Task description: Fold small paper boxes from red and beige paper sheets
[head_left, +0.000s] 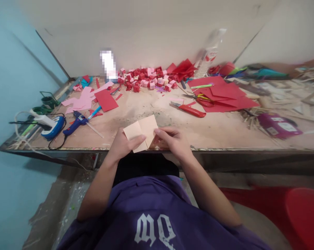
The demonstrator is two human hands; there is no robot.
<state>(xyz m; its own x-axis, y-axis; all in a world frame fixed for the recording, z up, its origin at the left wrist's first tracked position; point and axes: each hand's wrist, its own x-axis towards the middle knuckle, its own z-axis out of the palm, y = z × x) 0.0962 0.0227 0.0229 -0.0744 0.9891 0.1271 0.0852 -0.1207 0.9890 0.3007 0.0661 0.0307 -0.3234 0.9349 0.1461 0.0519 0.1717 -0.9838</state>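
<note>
Paper (pixel 149 125): btwn L grip (pixel 122 144) & R grip (pixel 174 139), at desk's (pixel 219 133) near edge; creased, prob. held both sides to steady it.
L grip: closed on paper, thumb on top, fingers mostly hidden.
R grip: pinching R edge, forearm angled in.
Knife (pixel 192 111): beyond R grip, prob. for reach.
Glue gun (pixel 78 121): L of L grip, ditto.

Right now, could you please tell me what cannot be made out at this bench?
All in the head view:
Left hand: most fingers are hidden behind the paper.
Paper's underside: turned away, hidden by the sheet itself.
White thing at the back: its detail is masked by pixelation.
Bottle: its print is blurred.
Purple item: any print is too small and blurred.
Red object, lower right: cut off by the right and bottom edges.
</note>
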